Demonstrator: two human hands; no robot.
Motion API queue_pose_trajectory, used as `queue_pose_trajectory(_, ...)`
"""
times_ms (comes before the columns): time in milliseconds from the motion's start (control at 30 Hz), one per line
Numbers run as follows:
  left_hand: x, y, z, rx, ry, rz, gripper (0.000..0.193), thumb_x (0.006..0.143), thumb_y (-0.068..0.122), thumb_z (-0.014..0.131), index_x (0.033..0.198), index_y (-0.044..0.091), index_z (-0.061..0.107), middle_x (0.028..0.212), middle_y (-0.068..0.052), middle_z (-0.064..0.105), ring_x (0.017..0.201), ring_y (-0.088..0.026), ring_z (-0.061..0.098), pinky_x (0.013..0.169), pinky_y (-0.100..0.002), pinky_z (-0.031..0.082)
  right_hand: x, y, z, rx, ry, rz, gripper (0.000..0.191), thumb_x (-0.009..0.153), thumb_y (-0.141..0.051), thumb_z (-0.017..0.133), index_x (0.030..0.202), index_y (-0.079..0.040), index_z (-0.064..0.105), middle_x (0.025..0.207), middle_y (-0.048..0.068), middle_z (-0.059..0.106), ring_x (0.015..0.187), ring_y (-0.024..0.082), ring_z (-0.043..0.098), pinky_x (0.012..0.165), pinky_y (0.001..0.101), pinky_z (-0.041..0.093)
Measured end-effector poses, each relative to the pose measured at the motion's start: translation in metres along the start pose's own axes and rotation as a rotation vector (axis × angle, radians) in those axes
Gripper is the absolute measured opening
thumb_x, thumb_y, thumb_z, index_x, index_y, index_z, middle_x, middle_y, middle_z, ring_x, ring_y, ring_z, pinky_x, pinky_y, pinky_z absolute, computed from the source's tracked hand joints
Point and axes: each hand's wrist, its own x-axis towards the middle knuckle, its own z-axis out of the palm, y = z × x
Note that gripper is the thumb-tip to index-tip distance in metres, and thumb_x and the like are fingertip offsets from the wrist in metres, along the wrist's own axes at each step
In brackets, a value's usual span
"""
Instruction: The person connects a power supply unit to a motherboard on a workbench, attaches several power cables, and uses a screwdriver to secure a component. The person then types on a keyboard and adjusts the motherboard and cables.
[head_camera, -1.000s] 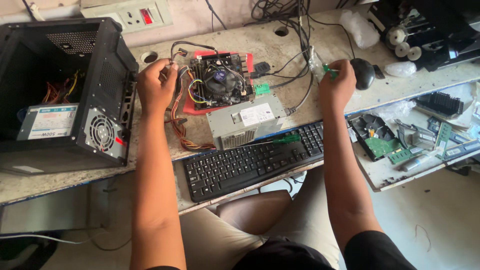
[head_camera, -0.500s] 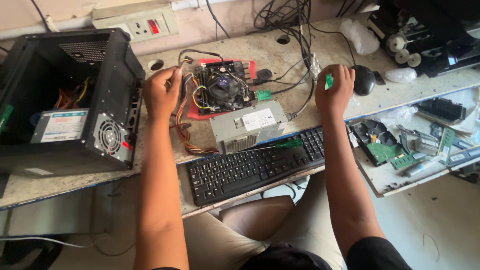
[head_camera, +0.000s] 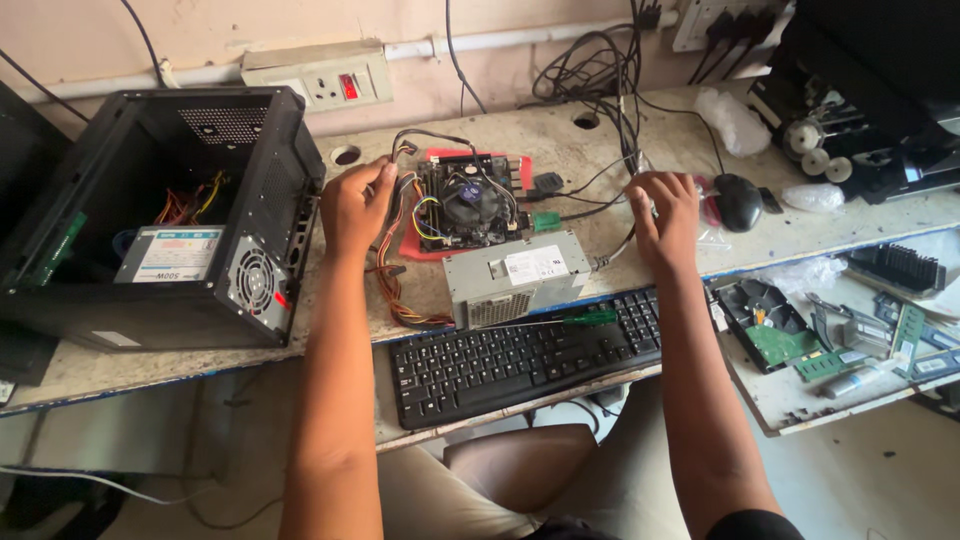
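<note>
- My left hand (head_camera: 355, 205) rests on the bench (head_camera: 560, 135) at the left edge of the motherboard (head_camera: 465, 203), fingers curled loosely over the bundle of coloured wires (head_camera: 392, 285) there; I cannot tell whether it pinches any of them.
- My right hand (head_camera: 665, 215) lies palm down to the right, fingers together over the grey cables (head_camera: 610, 190) that run from the far wall (whether it grips one is hidden under the palm).
- The motherboard sits on a red mat (head_camera: 415, 245), far of the grey power supply (head_camera: 515, 278), which touches its near edge.
- A black keyboard (head_camera: 520, 355) lies at the near edge of the bench, with a green-handled screwdriver (head_camera: 590, 318) resting on its far keys.
- An open black PC case (head_camera: 160, 215) stands at the left, just beside my left hand.
- A black mouse (head_camera: 738, 200) lies just right of my right hand.
- A lower tray (head_camera: 790, 395) at the right holds a hard drive (head_camera: 765, 320) and loose boards.
</note>
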Motion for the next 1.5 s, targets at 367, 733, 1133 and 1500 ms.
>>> queue_pose_trajectory(367,-0.001,0.006,-0.004,-0.018,0.000,-0.015,0.028,0.098,0.027,0.072,0.117,0.008,0.077,0.098,-0.011,0.077,0.057,-0.018,0.061,0.056,-0.032,0.048,-0.005,0.009,0.006,0.001,-0.025,0.043,0.032,0.106,-0.033,0.062,0.100,-0.004,0.074,0.109,0.011,0.071,0.112,0.034,0.058,0.099,0.0446,0.044)
queue_pose_trajectory(733,-0.001,-0.005,-0.001,0.005,0.014,-0.007,0.028,0.096,0.028,0.077,0.114,0.006,0.078,0.093,-0.011,0.078,0.060,-0.016,0.064,0.058,-0.030,0.049,-0.006,0.014,0.009,-0.006,-0.036,0.044,0.033,0.106,-0.034,0.061,0.099,-0.004,0.073,0.109,0.010,0.071,0.111,0.034,0.057,0.099,0.0446,0.044)
queue_pose_trajectory(1133,-0.002,-0.012,0.003,-0.009,-0.014,-0.031,0.026,0.097,0.022,0.076,0.114,0.003,0.076,0.091,-0.013,0.076,0.061,-0.018,0.064,0.059,-0.032,0.049,-0.007,0.014,0.010,-0.022,-0.031,0.046,0.031,0.105,-0.033,0.065,0.101,-0.003,0.073,0.107,0.011,0.071,0.110,0.035,0.057,0.099,0.0448,0.044)
queue_pose_trajectory(1500,-0.001,-0.015,0.005,-0.013,-0.011,-0.005,0.023,0.097,0.021,0.076,0.112,0.002,0.076,0.093,-0.013,0.076,0.062,-0.019,0.065,0.059,-0.032,0.050,-0.006,0.015,0.010,-0.018,-0.038,0.028,0.032,0.106,-0.032,0.065,0.101,-0.002,0.072,0.104,0.013,0.070,0.108,0.035,0.057,0.096,0.0448,0.044)
